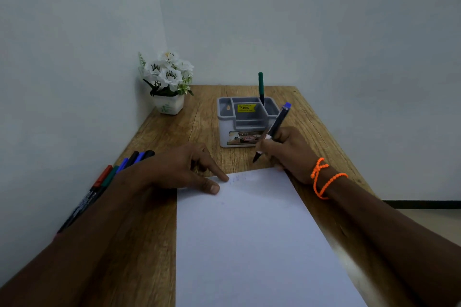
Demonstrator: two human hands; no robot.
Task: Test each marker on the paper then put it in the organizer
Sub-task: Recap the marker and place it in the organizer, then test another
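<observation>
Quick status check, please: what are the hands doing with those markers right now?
Right hand grips blue marker, tip just off the paper. Left hand presses paper's top corner. Green marker already in organizer. Nothing blocking.

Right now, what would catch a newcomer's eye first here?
Probably the right hand gripping a blue marker, tip just off the far edge of the white paper, with an orange bracelet on that wrist. Behind it, the grey organizer holds one green marker; the left hand presses the paper's corner.
</observation>
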